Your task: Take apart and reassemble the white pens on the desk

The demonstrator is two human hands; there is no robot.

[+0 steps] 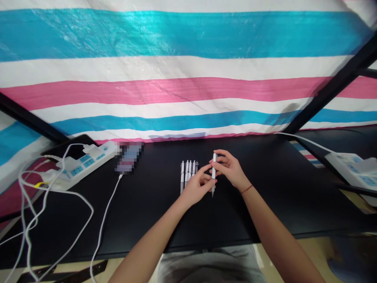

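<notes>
Head view: both hands, left hand (198,184) and right hand (230,168), are gripping one upright white pen (213,173) above the black desk (153,212), just beside a row of pens (187,173).

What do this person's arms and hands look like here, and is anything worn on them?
Both forearms are bare, with no sleeves in view. The left hand has no glove, ring or band. The right hand is also ungloved, with a thin red string bracelet around its wrist.
</notes>
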